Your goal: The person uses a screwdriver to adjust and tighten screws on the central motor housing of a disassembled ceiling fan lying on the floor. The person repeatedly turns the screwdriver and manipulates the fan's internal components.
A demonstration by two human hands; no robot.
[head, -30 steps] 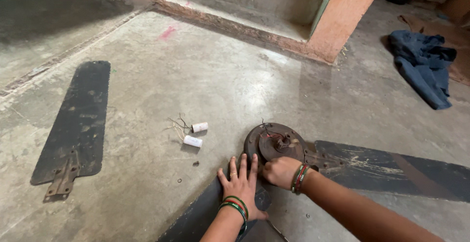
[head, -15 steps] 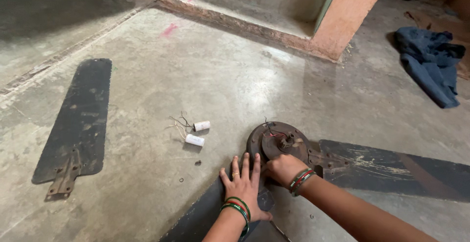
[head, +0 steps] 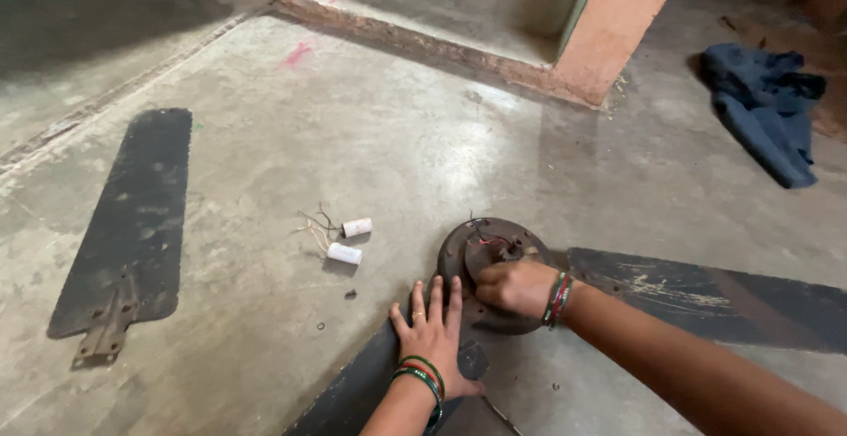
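My left hand [head: 432, 334] lies flat, fingers spread, pressing down on the dark fan blade [head: 371, 383] at the near edge of the rusty round motor hub [head: 494, 268]; it holds nothing, it only pins. My right hand [head: 516, 288] is curled into a closed grip on top of the hub, just beside the red and black wires [head: 487, 240] that stick up from its centre. What the fingers pinch I cannot tell; they hide it.

To work well here, I judge the flat hand should bear weight so the hub cannot spin, while the right hand turns with small, firm wrist moves and stays clear of the wires.

The hub sits on a bare, worn concrete floor [head: 397, 136], with a second attached blade [head: 706, 295] running off to the right. A loose blade [head: 132, 224] with its metal bracket lies well apart on the left. Two small white capacitors [head: 350, 240] with thin leads rest between it and the hub. A blue cloth [head: 763, 105] lies far right, near an orange pillar [head: 618, 21] and a raised step [head: 423, 39].
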